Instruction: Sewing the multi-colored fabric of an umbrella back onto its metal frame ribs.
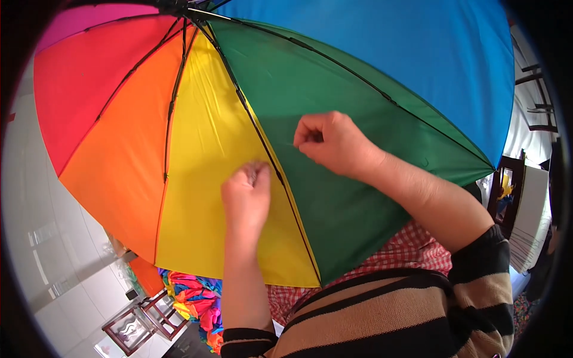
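An opened rainbow umbrella (209, 221) fills most of the view, its inner side toward me. Black ribs (253, 122) run out from the hub (176, 8) at the top. My left hand (246, 191) is closed in front of the yellow panel, close to the rib at the yellow-green seam; its fingertips are slightly blurred. My right hand (334, 142) has its fingers curled in against the thumb, in front of the green panel (358, 203). Whatever either hand may pinch is too small or hidden to make out.
A heap of folded rainbow cloth (197, 304) lies below the umbrella's lower left edge. Dark wooden chairs (146, 322) stand at the lower left and the right. Red checked cloth (412, 250) covers my lap. White tiles (65, 238) lie at the left.
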Demonstrator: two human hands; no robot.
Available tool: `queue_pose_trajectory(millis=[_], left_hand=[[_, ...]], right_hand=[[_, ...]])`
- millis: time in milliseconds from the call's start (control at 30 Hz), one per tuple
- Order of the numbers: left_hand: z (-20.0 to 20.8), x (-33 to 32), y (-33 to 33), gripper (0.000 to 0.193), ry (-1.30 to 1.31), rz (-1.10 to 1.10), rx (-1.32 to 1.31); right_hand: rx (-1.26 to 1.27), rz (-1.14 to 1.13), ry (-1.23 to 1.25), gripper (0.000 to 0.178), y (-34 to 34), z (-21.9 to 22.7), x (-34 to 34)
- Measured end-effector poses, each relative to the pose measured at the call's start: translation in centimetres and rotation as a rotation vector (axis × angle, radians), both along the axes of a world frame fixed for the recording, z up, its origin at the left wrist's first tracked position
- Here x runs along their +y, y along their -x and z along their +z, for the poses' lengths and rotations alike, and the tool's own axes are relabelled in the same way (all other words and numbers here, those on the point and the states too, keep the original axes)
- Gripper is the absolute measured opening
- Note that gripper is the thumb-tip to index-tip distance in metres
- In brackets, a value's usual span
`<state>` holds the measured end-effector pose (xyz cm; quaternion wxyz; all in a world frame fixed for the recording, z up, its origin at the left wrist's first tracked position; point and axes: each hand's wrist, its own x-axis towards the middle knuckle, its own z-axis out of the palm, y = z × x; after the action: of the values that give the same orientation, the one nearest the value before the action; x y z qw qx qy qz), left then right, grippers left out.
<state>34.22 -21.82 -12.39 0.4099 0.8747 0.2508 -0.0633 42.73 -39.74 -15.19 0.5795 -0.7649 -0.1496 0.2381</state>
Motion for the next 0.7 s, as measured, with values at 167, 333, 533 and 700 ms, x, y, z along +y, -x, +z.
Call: queue_pose_trajectory(millis=[167, 333, 533, 700], left_hand=[[1.1, 0.5, -7.0, 0.015, 0.218, 0.215, -0.297], [-1.3, 1.0, -9.5, 0.012, 0.272, 0.232, -0.404], [-2.1, 1.4, -9.4, 0.012, 0.307, 0.232, -0.433], [-1.8, 1.7, -9.3, 0.011, 0.306, 0.206, -0.432]], right_hand=[[-0.278, -0.098, 0.036, 0.003, -5.4, 1.6, 2.4], [-0.687, -0.189, 0.197, 0.002, -8.1, 0.9, 5.3], [-0.831, -0.192, 0.296, 0.007, -10.3, 0.4, 6.9], [-0.812, -0.114, 0.354, 0.011, -9.8, 0.6, 7.5]])
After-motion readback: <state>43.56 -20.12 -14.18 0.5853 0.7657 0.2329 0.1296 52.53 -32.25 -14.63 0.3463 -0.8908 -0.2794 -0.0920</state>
